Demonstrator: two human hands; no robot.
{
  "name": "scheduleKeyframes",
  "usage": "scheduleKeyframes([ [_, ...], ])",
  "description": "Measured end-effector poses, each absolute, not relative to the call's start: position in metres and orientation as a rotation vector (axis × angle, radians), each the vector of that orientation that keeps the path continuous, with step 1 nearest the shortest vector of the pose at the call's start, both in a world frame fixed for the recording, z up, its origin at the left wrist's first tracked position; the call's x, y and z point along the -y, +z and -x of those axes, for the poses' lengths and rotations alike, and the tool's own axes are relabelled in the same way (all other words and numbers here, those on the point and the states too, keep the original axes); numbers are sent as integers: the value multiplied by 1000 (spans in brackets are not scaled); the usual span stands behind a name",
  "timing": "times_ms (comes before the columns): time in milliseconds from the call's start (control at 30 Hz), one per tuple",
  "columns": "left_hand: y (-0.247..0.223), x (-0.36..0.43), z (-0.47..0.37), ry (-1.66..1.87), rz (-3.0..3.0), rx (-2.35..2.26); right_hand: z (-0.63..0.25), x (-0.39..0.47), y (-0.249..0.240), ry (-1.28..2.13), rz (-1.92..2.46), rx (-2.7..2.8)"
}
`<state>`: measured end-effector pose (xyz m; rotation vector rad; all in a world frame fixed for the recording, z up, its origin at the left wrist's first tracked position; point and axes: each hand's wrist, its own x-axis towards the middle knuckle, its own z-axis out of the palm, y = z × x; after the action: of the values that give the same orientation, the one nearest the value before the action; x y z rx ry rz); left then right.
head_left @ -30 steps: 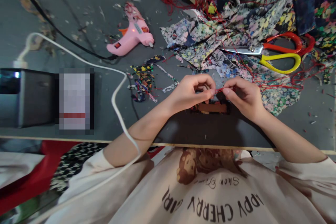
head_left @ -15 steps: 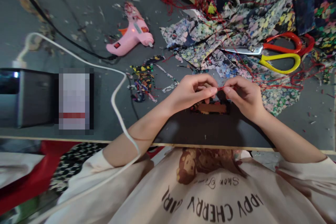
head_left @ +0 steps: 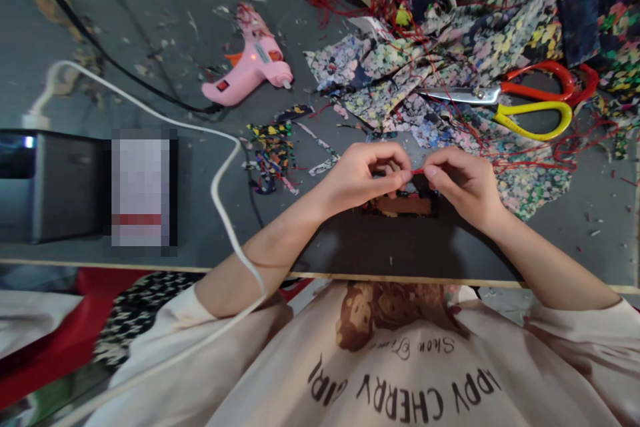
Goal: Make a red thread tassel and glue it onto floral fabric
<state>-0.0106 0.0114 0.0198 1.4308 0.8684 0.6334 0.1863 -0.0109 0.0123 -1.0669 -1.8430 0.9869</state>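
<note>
Between my fingertips runs a short stretch of red cord point(head_left: 417, 172). My left hand point(head_left: 373, 175) pinches one end between thumb and forefinger, its other fingers curled. On the other side my right hand point(head_left: 465, 183) pinches the cord the same way. Just below the hands, a small brown rectangular piece with a dark patterned border point(head_left: 403, 206) lies on the table, its upper part hidden by my left fingers. Floral fabric point(head_left: 537, 190) spreads beside my right hand, with loose red thread across it.
Scissors point(head_left: 485, 95) with red and yellow handles rest on the fabric pile. A pink glue gun point(head_left: 250, 73) lies at the upper left. Fabric scraps point(head_left: 273, 153) sit left of my hands. A white cable point(head_left: 220, 200) crosses my left forearm, near a dark box point(head_left: 70, 187).
My hands have drawn slightly apart, and a little more red cord shows between the fingertips. The things on the table have stayed in place.
</note>
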Motion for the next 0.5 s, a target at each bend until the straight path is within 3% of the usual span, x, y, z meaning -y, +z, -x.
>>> scheduleKeyframes([
  [500, 22, -12, 11, 646, -1453, -874, -187, 12, 15, 971, 1149, 1747],
])
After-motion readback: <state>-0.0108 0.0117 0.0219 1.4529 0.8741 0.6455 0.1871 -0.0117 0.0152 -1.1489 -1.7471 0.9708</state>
